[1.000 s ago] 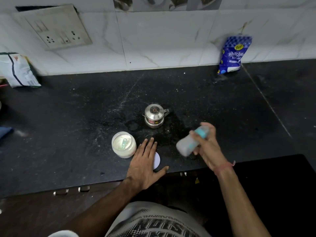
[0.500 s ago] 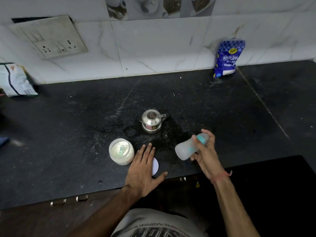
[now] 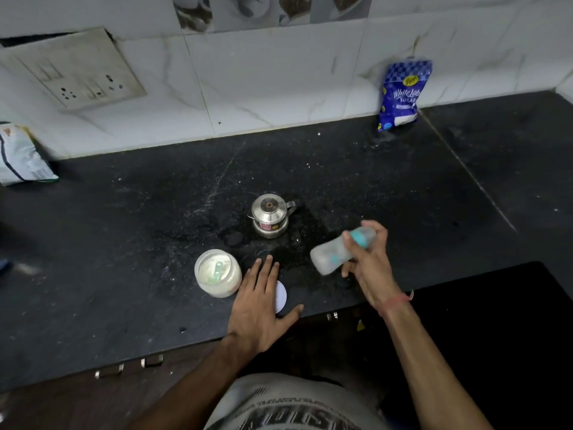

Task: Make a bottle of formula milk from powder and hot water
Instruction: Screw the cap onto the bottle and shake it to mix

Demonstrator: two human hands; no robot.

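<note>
Black stone counter [image 3: 341,169], speckled with pale dust, backed by white marbled tiles [image 3: 273,88]. Held above the counter's near edge in the right hand [image 3: 370,262]: the baby bottle [image 3: 338,251], tipped nearly on its side, teal collar end up toward the fingertips, base pointing left and down. Fingers and thumb curled round its neck and upper body — a firm grasp, bottle clear of the counter and blurred. Thin red thread [image 3: 400,301] round that wrist.

Left hand [image 3: 260,302] flat on the counter, fingers straight and together, thumb spread toward the edge, gripping nothing. Under its palm, partly covered, a round white lid [image 3: 281,301]. Just left of that hand, touching or nearly touching its side: an open powder jar [image 3: 218,277], pale powder inside with a small greenish scoop [image 3: 218,270] lying in it.

Behind hand and jar, set apart from both, a small steel kettle [image 3: 270,215] with lid on, upright, handle pointing right, dark wet patch around its base.

Against the back wall at right, a blue and white sugar packet [image 3: 403,94] standing upright. At far left, a white packet [image 3: 21,156] leaning by the wall — print unreadable. Higher on the tiles, a grimy switch and socket plate [image 3: 77,72]. At the bottom edge, a grey printed shirt [image 3: 291,408].
</note>
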